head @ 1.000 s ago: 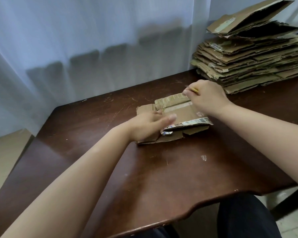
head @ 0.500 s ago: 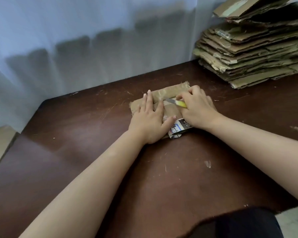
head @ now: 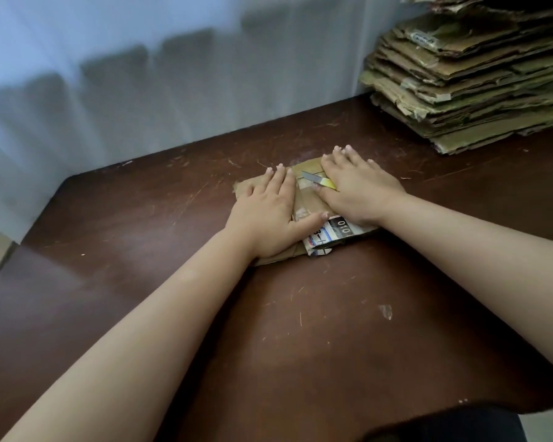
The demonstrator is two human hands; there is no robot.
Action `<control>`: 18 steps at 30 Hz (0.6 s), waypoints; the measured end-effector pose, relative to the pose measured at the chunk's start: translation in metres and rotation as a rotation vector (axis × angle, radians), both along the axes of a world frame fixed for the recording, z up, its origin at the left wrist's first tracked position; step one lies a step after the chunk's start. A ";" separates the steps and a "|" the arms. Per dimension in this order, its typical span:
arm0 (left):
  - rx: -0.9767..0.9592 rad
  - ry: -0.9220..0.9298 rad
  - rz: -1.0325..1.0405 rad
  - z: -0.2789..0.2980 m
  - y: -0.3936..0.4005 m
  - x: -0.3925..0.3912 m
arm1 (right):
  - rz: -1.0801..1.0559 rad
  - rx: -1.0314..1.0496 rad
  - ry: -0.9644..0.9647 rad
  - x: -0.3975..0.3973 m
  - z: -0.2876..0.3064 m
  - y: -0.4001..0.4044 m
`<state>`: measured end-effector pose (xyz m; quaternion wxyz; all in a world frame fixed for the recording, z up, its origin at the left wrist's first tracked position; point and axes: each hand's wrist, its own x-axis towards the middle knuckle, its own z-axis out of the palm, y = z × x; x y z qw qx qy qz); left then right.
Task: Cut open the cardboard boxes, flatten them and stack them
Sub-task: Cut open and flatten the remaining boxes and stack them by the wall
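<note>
A small flattened cardboard box (head: 307,200) with a white shipping label (head: 336,231) lies on the dark wooden table (head: 300,330). My left hand (head: 268,213) presses flat on its left half, fingers straight. My right hand (head: 359,188) presses on the right half with straight fingers. Its thumb pins a yellow utility knife (head: 318,180) against the hand, and the bare blade points left over the box. Most of the box is hidden under both hands.
A tall stack of flattened cardboard (head: 466,87) sits at the table's far right corner. A sheer white curtain (head: 141,74) hangs behind the table's far edge. Small paper scraps (head: 386,311) lie on the tabletop nearer to me.
Both hands came down onto the folded box, squashing its raised flaps flat. My right hand's fingers straightened out over the cardboard, the knife still in it. The camera moved closer.
</note>
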<state>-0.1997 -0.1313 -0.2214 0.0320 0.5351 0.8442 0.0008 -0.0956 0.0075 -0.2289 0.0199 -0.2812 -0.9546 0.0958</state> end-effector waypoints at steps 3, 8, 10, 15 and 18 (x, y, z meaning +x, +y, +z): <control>-0.015 -0.018 -0.013 0.007 -0.003 0.003 | -0.021 -0.021 -0.027 0.004 0.004 -0.007; -0.024 -0.074 0.019 0.024 -0.006 0.009 | -0.037 -0.021 -0.006 0.007 0.023 -0.018; 0.029 -0.056 0.036 0.021 -0.009 0.018 | 0.024 -0.014 0.086 0.009 0.024 -0.020; -0.031 -0.021 -0.005 0.005 -0.009 0.023 | 0.075 -0.068 0.063 0.010 0.006 -0.019; -0.039 0.002 -0.015 0.003 -0.005 0.020 | 0.068 -0.055 0.054 0.008 0.004 -0.017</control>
